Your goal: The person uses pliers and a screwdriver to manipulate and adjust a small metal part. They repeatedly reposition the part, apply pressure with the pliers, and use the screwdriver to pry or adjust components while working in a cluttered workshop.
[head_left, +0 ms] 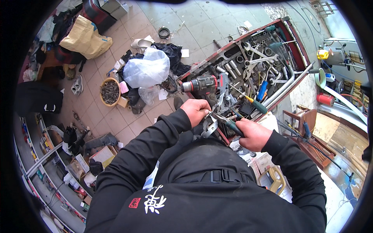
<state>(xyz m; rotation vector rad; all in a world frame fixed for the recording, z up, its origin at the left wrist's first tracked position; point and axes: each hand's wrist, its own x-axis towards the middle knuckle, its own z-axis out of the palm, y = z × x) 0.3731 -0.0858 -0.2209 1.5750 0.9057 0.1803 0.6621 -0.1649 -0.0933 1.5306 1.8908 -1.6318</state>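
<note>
My right hand (254,134) is closed around the dark green handles of a pair of pliers (235,128), whose jaws point left toward my other hand. Thumb and fingers of my left hand (196,112) are pinched together at the jaws. What they hold is too small to make out. Just below the jaws sits a curved silver metal piece (211,127); how it is held is hidden. Beyond my hands, a red and black cordless drill (200,84) lies at the near left corner of a red tool drawer (292,31). A green-handled screwdriver (254,104) rests over the tools.
The drawer holds several wrenches (261,60), sockets (233,68) and a blue-handled tool (262,90). On the tiled floor to the left are a basket (110,92) of small dark metal pieces and a clear plastic bag (147,70). Shelves (46,163) line the lower left.
</note>
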